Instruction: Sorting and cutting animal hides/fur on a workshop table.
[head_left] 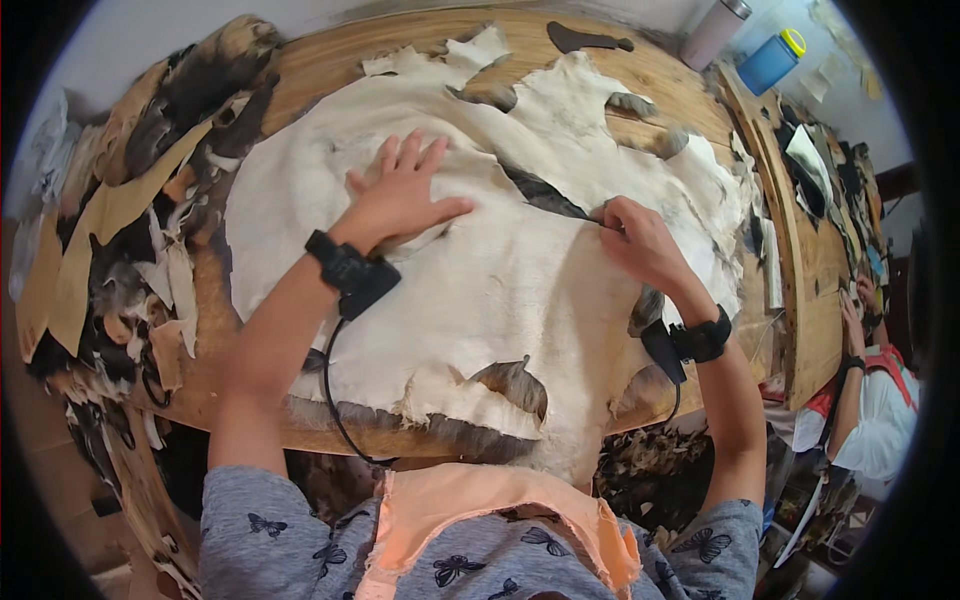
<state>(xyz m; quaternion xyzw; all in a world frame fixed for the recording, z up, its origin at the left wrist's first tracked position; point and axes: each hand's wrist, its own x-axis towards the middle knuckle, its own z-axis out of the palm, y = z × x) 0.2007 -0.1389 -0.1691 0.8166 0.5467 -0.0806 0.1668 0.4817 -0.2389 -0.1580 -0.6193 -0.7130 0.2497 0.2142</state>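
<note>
The pale hide (480,300), laid on the wooden surface (325,65), is apparently being smoothed, pressed by the splayed left hand (402,197) and edge-pinched by the right hand (640,240); a gentle outward pull seems required next.

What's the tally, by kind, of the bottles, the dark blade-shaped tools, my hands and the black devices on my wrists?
Bottles: 2 (pinkish, blue with yellow cap)
Dark blade-shaped tool: 1
Your hands: 2 (left hand, right hand)
Black wrist devices: 2
Total: 7
</note>
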